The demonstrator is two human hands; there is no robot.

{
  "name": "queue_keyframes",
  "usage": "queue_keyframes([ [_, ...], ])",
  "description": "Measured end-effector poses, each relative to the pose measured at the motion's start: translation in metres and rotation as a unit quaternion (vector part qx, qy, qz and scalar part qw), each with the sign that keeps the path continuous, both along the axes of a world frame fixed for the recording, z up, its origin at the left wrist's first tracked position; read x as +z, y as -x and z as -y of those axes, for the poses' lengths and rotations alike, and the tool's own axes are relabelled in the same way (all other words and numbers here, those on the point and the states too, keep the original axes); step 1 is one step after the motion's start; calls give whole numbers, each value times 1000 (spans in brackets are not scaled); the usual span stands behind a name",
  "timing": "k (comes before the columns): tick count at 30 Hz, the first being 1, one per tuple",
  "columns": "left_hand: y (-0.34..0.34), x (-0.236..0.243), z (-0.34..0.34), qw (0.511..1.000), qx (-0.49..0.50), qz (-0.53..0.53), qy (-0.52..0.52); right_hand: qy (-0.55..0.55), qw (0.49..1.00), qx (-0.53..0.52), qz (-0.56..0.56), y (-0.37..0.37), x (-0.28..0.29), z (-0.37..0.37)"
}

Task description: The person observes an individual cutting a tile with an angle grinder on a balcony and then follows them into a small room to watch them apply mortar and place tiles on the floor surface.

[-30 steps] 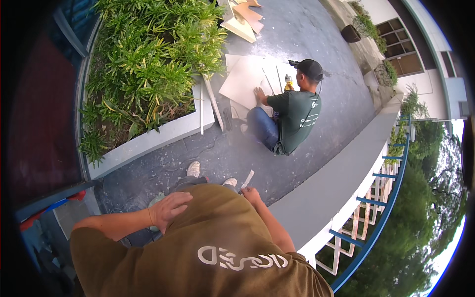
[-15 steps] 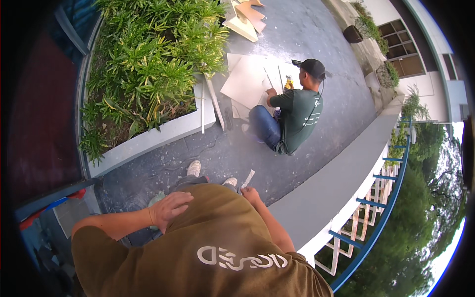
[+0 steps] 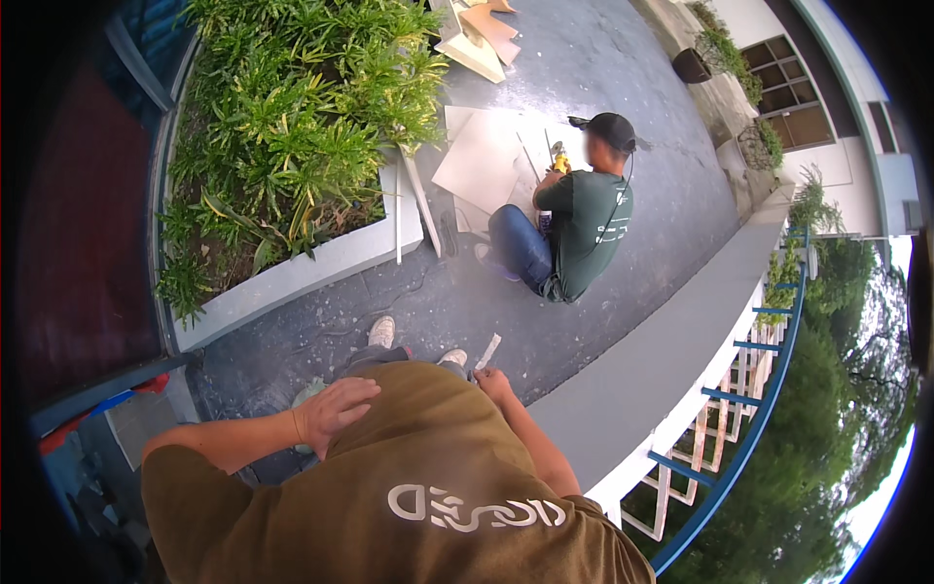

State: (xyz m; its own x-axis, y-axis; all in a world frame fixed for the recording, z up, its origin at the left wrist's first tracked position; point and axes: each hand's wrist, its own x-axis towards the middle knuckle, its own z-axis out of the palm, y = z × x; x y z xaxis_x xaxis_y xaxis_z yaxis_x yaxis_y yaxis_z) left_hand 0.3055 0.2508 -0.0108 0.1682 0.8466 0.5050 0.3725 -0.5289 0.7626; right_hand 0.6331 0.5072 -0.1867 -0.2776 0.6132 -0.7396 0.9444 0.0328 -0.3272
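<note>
Pale, narrow strip of tile-like material [image 3: 487, 352] is gripped at its lower end by the right hand [image 3: 493, 383], whose fingers are closed around it; the strip is held tilted upward and away from the body, above the dark grey paved floor [image 3: 467, 311] and just in front of a pair of light shoes [image 3: 381, 332]. No object is held by the left hand [image 3: 331, 412], which is laid flat and relaxed, fingers spread, against the front of the olive-brown shirt [image 3: 428, 487]. Further off on the floor, a co-worker in a dark green shirt and black cap [image 3: 584, 229] is seen crouched over large beige square tiles [image 3: 484, 161], with a yellow hand tool [image 3: 559, 159] held against the tile surface by that person's hands. A white-walled planter [image 3: 302, 273] filled with green leafy plants [image 3: 292, 127] is placed to the left, and a thin pale strip [image 3: 420, 202] is leaned against its wall. More beige tile offcuts [image 3: 477, 34] are stacked at the top of the view. A grey parapet ledge [image 3: 662, 350] with blue and white railing [image 3: 739, 399] is seen along the right, and trees are visible beyond it.
</note>
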Motion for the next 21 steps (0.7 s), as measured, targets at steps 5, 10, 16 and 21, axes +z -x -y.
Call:
queue_keyframes([
  [5,1,2,-2,1000,-6,-1,-4,16,1000,-5,2,-1,-2,0],
  [10,0,3,-2,1000,-5,-3,4,-3,1000,13,0,-2,-4,-1],
  [16,-1,1,0,1000,0,-8,8,-2,1000,6,-8,-6,-6,-2],
  [21,-4,1,1,1000,2,-6,7,-4,1000,8,-6,-5,-2,-2],
])
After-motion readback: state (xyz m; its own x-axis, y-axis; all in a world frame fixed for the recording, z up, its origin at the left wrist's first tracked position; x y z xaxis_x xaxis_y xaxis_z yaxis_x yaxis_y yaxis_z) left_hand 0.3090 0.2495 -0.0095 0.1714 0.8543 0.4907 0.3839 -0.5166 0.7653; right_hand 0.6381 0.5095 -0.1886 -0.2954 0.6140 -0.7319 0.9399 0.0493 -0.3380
